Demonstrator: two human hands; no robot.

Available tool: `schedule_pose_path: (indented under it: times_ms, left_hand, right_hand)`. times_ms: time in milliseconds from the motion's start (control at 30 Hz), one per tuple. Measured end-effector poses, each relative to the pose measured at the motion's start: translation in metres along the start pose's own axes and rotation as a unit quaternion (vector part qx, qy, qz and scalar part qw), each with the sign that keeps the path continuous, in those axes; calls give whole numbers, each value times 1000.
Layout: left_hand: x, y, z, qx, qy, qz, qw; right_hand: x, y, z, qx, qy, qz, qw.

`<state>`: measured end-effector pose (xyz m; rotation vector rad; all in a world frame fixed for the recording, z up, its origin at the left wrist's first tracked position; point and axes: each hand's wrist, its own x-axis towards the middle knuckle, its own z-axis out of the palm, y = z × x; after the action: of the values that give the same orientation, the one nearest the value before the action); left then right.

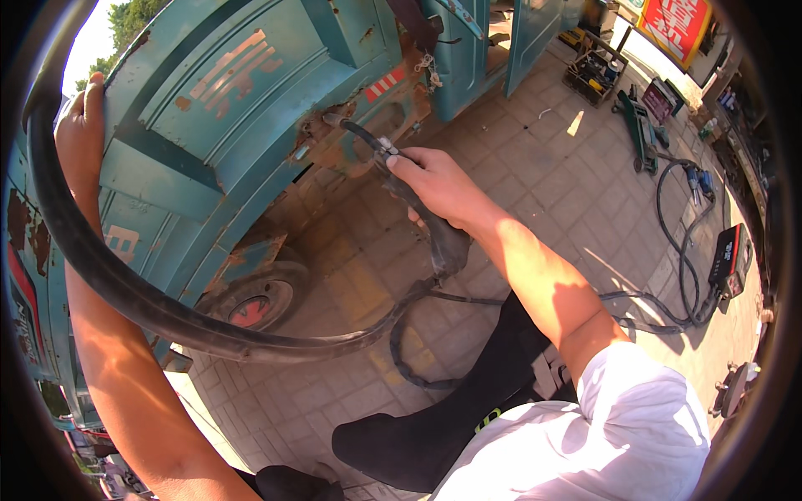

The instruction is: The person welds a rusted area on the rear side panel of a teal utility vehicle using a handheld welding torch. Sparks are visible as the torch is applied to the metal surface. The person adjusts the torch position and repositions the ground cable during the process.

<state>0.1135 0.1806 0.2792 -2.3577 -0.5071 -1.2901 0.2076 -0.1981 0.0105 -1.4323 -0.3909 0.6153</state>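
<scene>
My right hand [422, 179] grips a black welding-type torch [368, 134], whose tip sits at a rusty plate [317, 134] on the teal vehicle body [251, 92]. The torch's dark sleeved cable [443, 250] drops from under that hand. My left hand [83, 125] is raised at the upper left, fingers curled on the edge of the teal panel. A thick black hose [150, 309] loops across my left forearm and down to the middle.
A wheel [251, 309] with a red hub sits under the body. At the right are a toolbox [593, 67], a green jack [639, 134], a black machine [725, 263] with coiled cables on the paving [543, 225], and a red sign [668, 25]. An open teal door [530, 33] stands behind.
</scene>
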Motion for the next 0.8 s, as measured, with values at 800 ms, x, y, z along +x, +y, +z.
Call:
schedule_pose_path:
  times_ms: [800]
  left_hand:
    - [-4,11,-4,-40,4,-21,999]
  right_hand:
    - [-1,-4,-1,-3,-1,19,1000]
